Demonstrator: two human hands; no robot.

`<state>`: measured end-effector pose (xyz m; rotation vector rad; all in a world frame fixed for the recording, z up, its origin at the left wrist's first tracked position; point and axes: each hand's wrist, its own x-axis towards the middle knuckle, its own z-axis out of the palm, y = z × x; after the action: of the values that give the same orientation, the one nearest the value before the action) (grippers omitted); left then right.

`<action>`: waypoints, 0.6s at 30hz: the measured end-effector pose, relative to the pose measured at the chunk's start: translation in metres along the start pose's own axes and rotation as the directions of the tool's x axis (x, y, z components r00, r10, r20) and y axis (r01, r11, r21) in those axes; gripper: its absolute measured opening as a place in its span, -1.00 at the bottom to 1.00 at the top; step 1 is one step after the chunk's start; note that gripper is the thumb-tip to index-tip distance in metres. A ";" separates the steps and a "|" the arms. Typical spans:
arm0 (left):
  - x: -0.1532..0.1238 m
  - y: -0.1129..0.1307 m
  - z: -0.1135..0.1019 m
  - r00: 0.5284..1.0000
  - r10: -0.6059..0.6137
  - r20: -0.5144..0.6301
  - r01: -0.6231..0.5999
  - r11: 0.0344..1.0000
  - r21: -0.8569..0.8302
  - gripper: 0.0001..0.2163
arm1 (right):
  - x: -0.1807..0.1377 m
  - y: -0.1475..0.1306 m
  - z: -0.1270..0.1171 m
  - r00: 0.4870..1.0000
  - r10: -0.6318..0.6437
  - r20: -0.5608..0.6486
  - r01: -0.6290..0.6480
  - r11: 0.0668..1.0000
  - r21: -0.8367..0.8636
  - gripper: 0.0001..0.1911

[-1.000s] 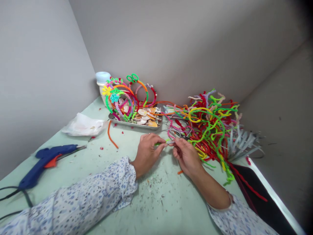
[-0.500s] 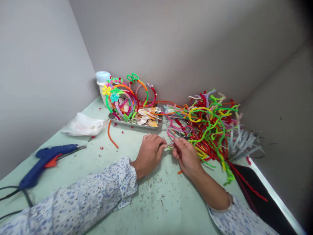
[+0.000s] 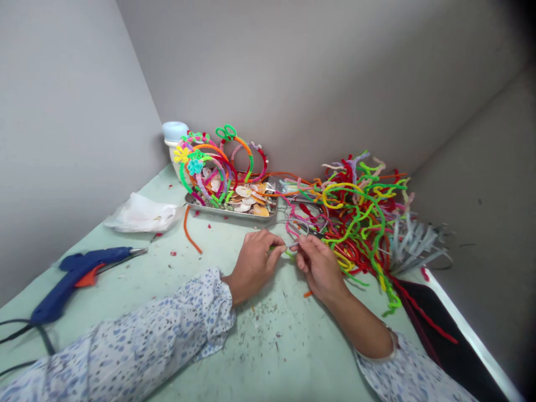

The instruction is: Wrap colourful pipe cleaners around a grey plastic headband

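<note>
Thin grey strip sits in my fingertips over the worktop, nearer its far edge than its near one, in front of the grey wire loops. My left hand pinches one side, thumb against finger; my right hand pinches the other — small gap between. Bits of green pipe cleaner show at the left fingers and just below the strip; can't tell if they're wrapped on it.

Handling, my guess: strip is light, springy-stiff, smooth enough to slip, not fragile; best gripped close to both ends of the exposed bit. Pipe cleaner looks soft, fuzzy, easily bent. Long axis runs left to right, roughly along the worktop's far edge, right end slightly farther off — both tips hidden.
</note>
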<state>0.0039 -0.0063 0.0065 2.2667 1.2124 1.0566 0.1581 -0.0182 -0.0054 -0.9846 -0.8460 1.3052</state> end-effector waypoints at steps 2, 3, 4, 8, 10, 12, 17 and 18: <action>0.000 0.000 0.000 1.000 0.007 0.010 -0.007 1.000 -0.002 -0.88 | 0.000 0.001 0.000 1.000 0.001 0.000 -0.001 1.000 0.011 -0.73; 0.000 0.001 -0.001 1.000 0.010 0.018 -0.010 1.000 0.000 -0.88 | 0.000 0.001 0.000 1.000 0.002 0.000 -0.002 1.000 0.014 -0.73; 0.000 0.001 -0.001 1.000 0.012 0.028 -0.012 1.000 0.003 -0.88 | 0.000 0.002 0.000 1.000 0.002 0.001 -0.002 1.000 0.017 -0.73; 0.001 0.004 -0.003 0.998 0.007 0.063 -0.008 1.000 0.022 -0.87 | 0.000 0.002 -0.001 1.000 0.003 0.010 -0.003 1.000 0.021 -0.72; 0.002 0.004 -0.003 0.997 0.000 0.076 -0.001 1.000 0.021 -0.87 | 0.000 0.002 -0.001 1.000 0.008 0.012 -0.008 1.000 0.021 -0.72; 0.002 0.004 -0.003 0.996 -0.006 0.089 0.005 1.000 0.010 -0.86 | -0.001 0.001 -0.002 1.000 0.013 0.015 -0.013 1.000 0.018 -0.72; 0.003 0.002 -0.003 0.994 -0.020 0.104 0.027 0.998 -0.061 -0.85 | 0.000 0.002 -0.002 1.000 0.010 0.019 -0.011 0.999 0.031 -0.72; 0.003 0.002 -0.003 0.994 -0.024 0.105 0.032 0.997 -0.076 -0.85 | 0.000 0.003 -0.002 1.000 0.010 0.015 -0.010 0.999 0.037 -0.72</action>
<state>0.0038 -0.0048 0.0113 2.2103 1.1375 0.9462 0.1593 -0.0181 -0.0088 -0.9523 -0.8264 1.3338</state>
